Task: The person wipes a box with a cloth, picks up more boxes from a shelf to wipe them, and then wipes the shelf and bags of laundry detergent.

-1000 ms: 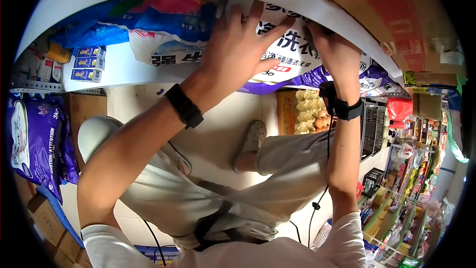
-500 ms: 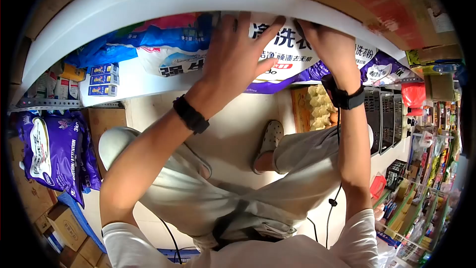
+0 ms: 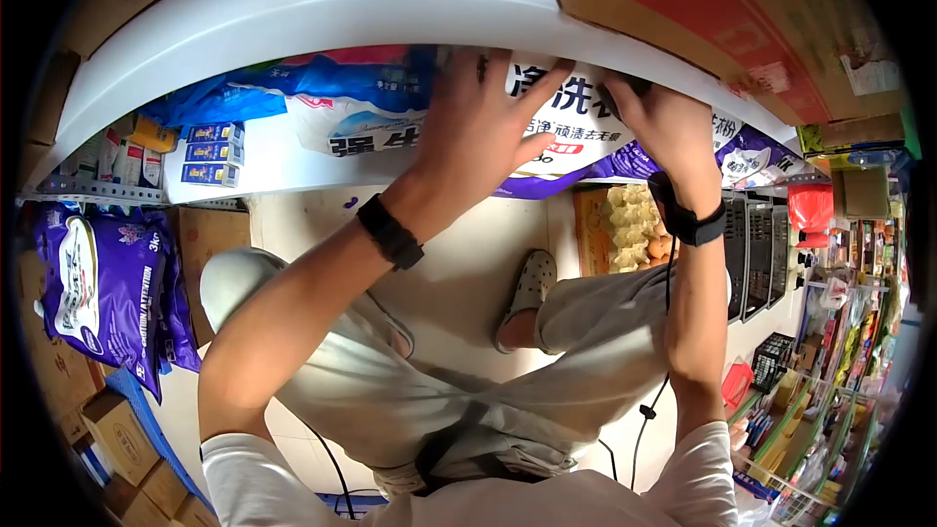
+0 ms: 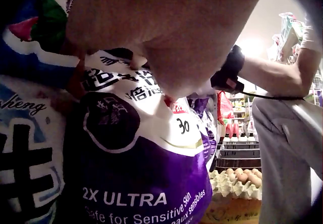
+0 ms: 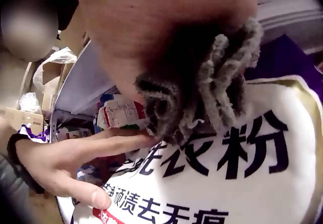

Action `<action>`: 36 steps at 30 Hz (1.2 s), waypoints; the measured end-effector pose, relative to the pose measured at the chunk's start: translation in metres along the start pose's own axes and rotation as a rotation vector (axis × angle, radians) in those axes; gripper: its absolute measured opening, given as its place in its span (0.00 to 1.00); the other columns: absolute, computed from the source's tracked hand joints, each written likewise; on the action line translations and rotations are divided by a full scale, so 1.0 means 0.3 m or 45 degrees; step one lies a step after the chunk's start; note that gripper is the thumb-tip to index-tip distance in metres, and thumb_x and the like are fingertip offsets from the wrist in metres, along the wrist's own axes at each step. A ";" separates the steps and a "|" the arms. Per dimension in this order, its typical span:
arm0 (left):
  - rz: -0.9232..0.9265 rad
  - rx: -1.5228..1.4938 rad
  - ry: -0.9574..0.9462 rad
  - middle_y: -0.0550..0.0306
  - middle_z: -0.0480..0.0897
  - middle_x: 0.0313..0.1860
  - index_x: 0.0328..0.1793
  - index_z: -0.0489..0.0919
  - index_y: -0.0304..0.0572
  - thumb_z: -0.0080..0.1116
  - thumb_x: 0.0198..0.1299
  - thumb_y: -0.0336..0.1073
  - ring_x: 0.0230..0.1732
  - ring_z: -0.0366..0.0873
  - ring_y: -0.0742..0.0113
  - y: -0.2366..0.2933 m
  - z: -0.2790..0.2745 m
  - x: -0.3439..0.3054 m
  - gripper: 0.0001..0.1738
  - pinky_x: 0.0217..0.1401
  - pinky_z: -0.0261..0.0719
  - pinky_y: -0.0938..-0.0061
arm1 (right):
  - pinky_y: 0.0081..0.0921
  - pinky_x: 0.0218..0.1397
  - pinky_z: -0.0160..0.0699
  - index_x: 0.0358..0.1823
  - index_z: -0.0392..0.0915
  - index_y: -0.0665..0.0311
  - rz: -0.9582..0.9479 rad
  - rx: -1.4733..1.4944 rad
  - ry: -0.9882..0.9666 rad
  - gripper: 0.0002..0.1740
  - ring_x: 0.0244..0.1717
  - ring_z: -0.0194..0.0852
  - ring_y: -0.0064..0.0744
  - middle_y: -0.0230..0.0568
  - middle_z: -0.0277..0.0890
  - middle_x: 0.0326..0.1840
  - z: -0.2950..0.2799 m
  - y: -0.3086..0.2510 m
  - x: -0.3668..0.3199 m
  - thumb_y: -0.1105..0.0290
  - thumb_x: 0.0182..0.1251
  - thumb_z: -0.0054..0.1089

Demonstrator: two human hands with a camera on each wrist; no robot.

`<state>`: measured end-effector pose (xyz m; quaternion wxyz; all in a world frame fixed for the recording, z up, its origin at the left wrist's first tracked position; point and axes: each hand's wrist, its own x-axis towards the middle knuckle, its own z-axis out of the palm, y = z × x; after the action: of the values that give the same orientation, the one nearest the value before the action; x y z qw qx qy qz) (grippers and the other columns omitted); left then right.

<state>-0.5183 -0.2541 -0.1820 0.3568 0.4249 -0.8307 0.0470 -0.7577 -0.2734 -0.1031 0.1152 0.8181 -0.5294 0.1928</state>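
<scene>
A white and purple bag of laundry powder point(image 3: 576, 129) sits on a white shelf, its printed front facing up and out. My left hand point(image 3: 473, 137) lies over the left part of this bag with its fingers spread and nearly straight. On the bag's right side, my right hand point(image 3: 673, 132) grips a shaggy grey cloth point(image 5: 224, 85), bunched beneath the palm against the white plastic. A blue bag point(image 3: 361, 78) and a white bag with black characters point(image 3: 317, 122) lie just left of the left hand.
The rounded shelf edge point(image 3: 342, 5) above overhangs both hands, with a cardboard box point(image 3: 683, 20) over it. Small blue boxes point(image 3: 210, 174) stand at the shelf's left end. Below are a purple bag point(image 3: 117, 273), egg trays point(image 3: 630, 220) and black crates point(image 3: 756, 254).
The head view has tilted, so the upper shelf edge sits lower and hides the bag's top characters. Both hands stay on the same bag, with only slight shifts.
</scene>
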 end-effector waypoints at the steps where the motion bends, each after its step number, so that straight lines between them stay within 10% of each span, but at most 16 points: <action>1: -0.003 0.009 0.009 0.31 0.70 0.72 0.87 0.76 0.65 0.80 0.61 0.52 0.69 0.71 0.27 -0.001 0.002 0.000 0.46 0.68 0.82 0.41 | 0.47 0.46 0.87 0.50 0.92 0.63 0.027 0.018 -0.048 0.16 0.39 0.89 0.57 0.50 0.90 0.37 -0.025 -0.021 -0.004 0.58 0.71 0.74; 10: -0.039 0.047 -0.040 0.31 0.72 0.73 0.86 0.77 0.62 0.78 0.64 0.55 0.66 0.73 0.29 0.014 0.002 0.000 0.44 0.68 0.81 0.43 | 0.44 0.56 0.86 0.56 0.89 0.67 0.095 0.215 0.132 0.17 0.49 0.91 0.59 0.54 0.92 0.48 0.043 -0.033 0.015 0.65 0.71 0.74; 14: -0.036 0.083 -0.059 0.31 0.72 0.73 0.85 0.77 0.61 0.77 0.64 0.57 0.65 0.73 0.30 0.012 0.006 -0.012 0.43 0.68 0.81 0.44 | 0.47 0.43 0.86 0.49 0.92 0.63 0.003 0.202 0.204 0.14 0.35 0.88 0.56 0.48 0.89 0.34 0.064 -0.101 0.026 0.61 0.69 0.75; 26: 0.051 0.045 0.039 0.30 0.73 0.70 0.71 0.81 0.40 0.79 0.63 0.56 0.69 0.72 0.30 -0.015 0.025 -0.064 0.38 0.73 0.81 0.44 | 0.40 0.38 0.84 0.51 0.92 0.61 0.080 0.270 0.126 0.15 0.32 0.87 0.51 0.46 0.90 0.34 0.064 -0.072 0.022 0.60 0.70 0.75; 36: -0.004 0.100 0.013 0.31 0.74 0.68 0.62 0.80 0.33 0.80 0.62 0.56 0.68 0.73 0.35 0.005 0.035 -0.054 0.36 0.64 0.87 0.52 | 0.40 0.54 0.87 0.52 0.90 0.68 0.266 0.228 0.193 0.13 0.47 0.93 0.50 0.53 0.93 0.45 -0.011 0.038 -0.007 0.67 0.76 0.69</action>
<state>-0.5188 -0.2463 -0.1996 0.3440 0.4396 -0.8257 0.0811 -0.7696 -0.2750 -0.1013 0.0606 0.7486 -0.5822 0.3114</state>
